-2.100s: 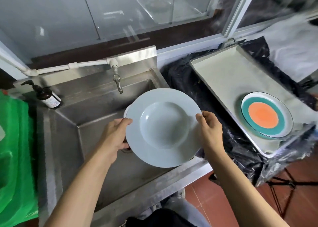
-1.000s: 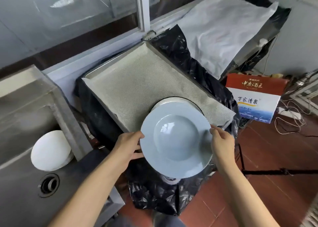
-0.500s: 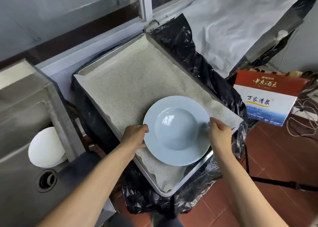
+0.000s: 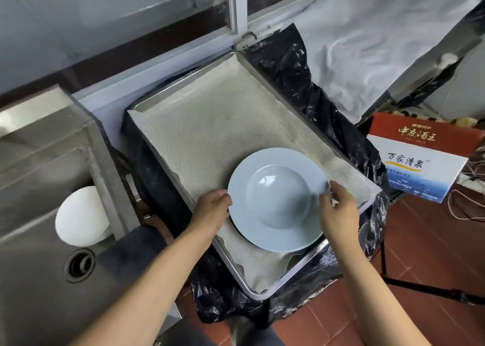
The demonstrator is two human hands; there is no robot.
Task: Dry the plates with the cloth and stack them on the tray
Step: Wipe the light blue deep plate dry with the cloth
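On tray (image 4: 252, 65), pale-blue deep plate (image 4: 278, 198), seemingly dry

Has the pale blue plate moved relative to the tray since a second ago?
Yes. The pale blue plate was held above the tray's near corner; now it has come down onto the tray's liner, further inside the rim.

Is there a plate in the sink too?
Yes, a white plate leans inside the sink, left of the tray.
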